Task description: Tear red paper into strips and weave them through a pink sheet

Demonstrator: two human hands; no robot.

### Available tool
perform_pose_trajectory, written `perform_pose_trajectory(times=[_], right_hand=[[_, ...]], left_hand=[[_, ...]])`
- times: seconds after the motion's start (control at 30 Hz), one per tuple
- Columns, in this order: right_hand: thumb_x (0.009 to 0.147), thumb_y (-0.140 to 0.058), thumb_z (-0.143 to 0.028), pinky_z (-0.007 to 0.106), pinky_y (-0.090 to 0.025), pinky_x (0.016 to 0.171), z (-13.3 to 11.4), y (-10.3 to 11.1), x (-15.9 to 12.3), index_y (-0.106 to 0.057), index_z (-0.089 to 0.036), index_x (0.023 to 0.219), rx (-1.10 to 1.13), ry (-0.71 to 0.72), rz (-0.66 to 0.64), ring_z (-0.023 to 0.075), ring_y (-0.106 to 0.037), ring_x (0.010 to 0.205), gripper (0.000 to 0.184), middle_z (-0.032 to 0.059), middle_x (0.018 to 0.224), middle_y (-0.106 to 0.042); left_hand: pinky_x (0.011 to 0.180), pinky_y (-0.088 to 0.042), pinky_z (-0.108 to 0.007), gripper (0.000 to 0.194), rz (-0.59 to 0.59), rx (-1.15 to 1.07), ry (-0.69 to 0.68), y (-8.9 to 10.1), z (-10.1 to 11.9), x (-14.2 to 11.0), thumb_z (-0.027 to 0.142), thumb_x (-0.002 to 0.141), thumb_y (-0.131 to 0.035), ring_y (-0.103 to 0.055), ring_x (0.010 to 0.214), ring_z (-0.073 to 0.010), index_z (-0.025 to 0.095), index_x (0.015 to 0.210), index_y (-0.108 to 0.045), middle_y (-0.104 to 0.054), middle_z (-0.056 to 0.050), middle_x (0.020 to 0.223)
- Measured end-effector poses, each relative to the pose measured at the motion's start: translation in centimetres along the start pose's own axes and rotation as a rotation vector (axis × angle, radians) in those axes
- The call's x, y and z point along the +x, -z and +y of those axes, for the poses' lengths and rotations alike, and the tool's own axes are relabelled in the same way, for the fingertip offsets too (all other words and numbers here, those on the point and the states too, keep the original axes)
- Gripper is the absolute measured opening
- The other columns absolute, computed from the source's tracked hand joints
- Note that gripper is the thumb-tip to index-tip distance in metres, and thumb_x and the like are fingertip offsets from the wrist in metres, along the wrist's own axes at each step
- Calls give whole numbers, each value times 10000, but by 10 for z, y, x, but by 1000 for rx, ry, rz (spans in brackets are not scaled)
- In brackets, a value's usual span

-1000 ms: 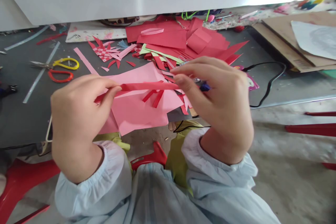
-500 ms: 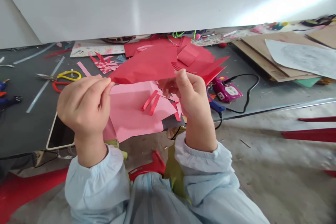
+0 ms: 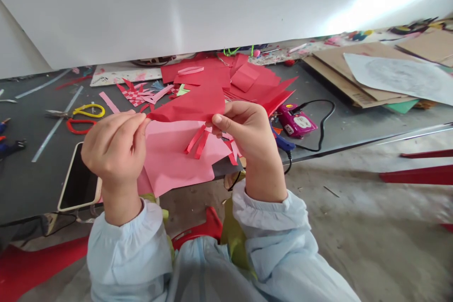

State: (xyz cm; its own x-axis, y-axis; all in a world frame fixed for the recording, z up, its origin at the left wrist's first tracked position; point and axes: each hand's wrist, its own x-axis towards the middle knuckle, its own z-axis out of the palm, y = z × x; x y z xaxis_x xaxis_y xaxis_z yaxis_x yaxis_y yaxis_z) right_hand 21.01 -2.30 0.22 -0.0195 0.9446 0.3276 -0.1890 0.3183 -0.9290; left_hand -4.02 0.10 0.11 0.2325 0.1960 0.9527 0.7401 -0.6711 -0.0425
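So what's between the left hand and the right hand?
In the head view, a red paper sheet spans between the left hand and the right hand, each pinching it.

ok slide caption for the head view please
Left hand and right hand hold a red sheet above pink paper.

This looks like an art or craft workroom: the dark counter (image 3: 347,127) is strewn with red paper (image 3: 208,75), pink sheets (image 3: 177,163), cut strips (image 3: 198,145) and scissors (image 3: 67,114). Behind them lies a white board (image 3: 123,75) smeared with pinkish-red stains, and to the right cardboard sheets (image 3: 325,73) carry a white page (image 3: 396,73) with a faint grey drawing. The bare grey floor (image 3: 354,236), scuffed and littered with scraps, and red seats (image 3: 198,231) suit a workshop or classroom; which of these, I cannot tell.
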Motion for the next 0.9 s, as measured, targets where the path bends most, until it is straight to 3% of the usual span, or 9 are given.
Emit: perform_pose_trajectory(times=[0.17, 0.27, 0.4, 0.57, 0.77, 0.9], right_hand=[[740, -863, -411, 242, -521, 596, -2, -2, 3, -729, -191, 777, -99, 19, 61, 98, -600, 629, 260, -7, 727, -683], [783, -788, -348, 243, -501, 618, 1, -2, 5, -669, -192, 744, -233, 63, 146, 103, -582, 668, 200, -16, 724, -649], [832, -698, -259, 242, -480, 633, 8, -1, 7, -654, -195, 767, -414, 151, 260, 103, -555, 681, 102, -30, 712, -616], [857, -683, -211, 230, -474, 616, 16, 0, 8, -677, -205, 842, -471, 248, 324, 100, -581, 690, 17, -29, 765, -645], [903, -675, -230, 244, -503, 631, 20, 0, 8, -663, -222, 879, -550, 380, 366, 114, -617, 751, 28, -15, 820, -638], [896, -709, -229, 347, -581, 819, 16, 2, 7, -659, -245, 867, -575, 562, 361, 172, -663, 981, 59, 36, 1081, -664]], left_hand=[[849, -586, -384, 300, -83, -45, 29, -2, -1, -1, 151, 884, -731, -768, 936, -235, 324, 1130, -745, -806, -40, 984], [826, -578, -370, 207, -57, -52, 47, -5, -1, -1, 174, 881, -747, -760, 878, -216, 299, 1045, -747, -800, -25, 932], [777, -583, -347, 24, -132, -10, 73, -9, 0, 0, 247, 922, -710, -741, 804, -195, 264, 935, -722, -783, -8, 861], [761, -603, -292, 78, -179, -47, 1, -6, 4, 6, 167, 886, -739, -723, 782, -169, 236, 917, -720, -777, -7, 830], [741, -608, -285, 55, -300, -79, 131, 6, 11, 13, 191, 882, -747, -743, 803, -171, 242, 901, -735, -796, 11, 854], [741, -599, -272, 49, -354, -135, 256, 15, 15, 17, 203, 874, -761, -732, 788, -152, 244, 889, -739, -795, 32, 857]])
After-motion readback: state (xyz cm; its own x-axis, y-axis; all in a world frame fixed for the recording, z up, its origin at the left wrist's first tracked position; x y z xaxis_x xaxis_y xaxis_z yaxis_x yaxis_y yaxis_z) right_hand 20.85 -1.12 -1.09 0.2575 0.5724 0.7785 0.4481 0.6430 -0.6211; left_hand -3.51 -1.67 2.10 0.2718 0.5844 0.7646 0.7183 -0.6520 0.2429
